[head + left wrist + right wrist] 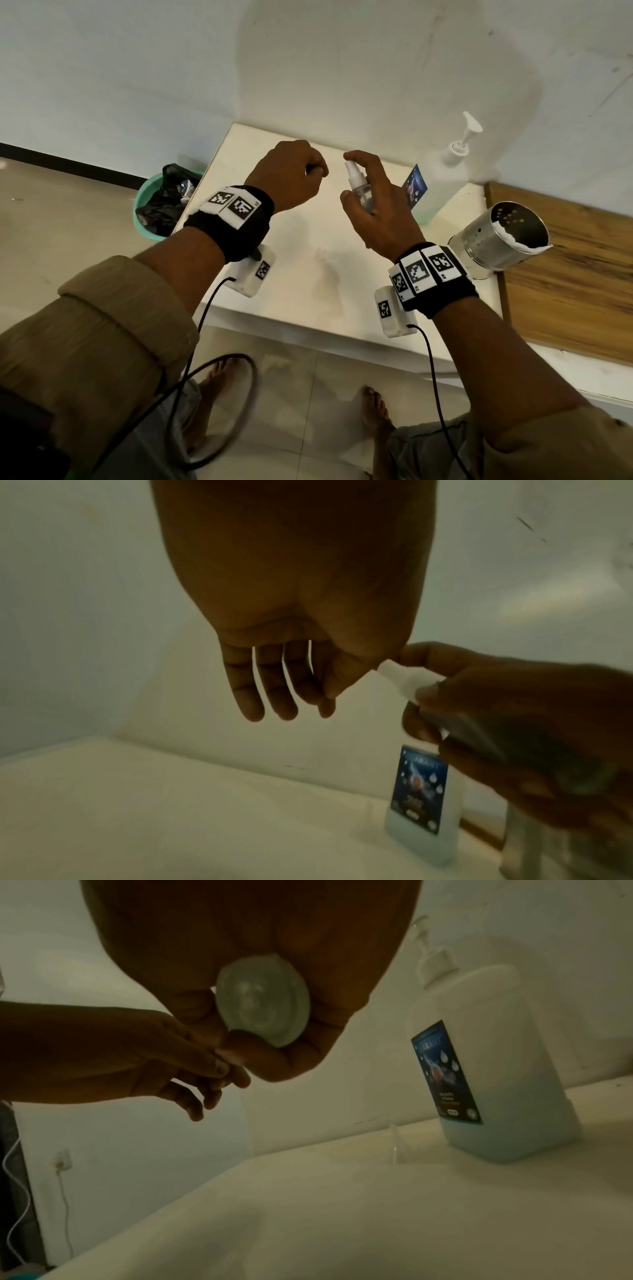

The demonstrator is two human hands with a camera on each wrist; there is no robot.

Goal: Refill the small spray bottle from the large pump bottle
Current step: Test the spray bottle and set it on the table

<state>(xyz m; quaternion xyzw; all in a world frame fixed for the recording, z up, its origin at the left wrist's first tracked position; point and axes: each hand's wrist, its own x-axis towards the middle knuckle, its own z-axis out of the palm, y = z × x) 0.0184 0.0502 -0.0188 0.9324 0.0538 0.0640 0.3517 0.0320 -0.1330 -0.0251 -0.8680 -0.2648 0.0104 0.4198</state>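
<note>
Care with the test spray: right hand (376, 209) wrapped round small spray bottle (360, 186), forefinger on nozzle, aimed at loosely curled, empty left hand (291, 174), well clear of pump bottle (442, 178).

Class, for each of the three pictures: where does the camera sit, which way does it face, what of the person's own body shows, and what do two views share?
Head: on the head, facing down at the white table; both forearms, feet, right hand gripping the small spray bottle.
Left wrist: under the left hand, facing along its loosely hanging fingers toward the wall.
Right wrist: under the right hand, facing up at the spray bottle's base.
Shared: all three show the large pump bottle standing on the table.
</note>
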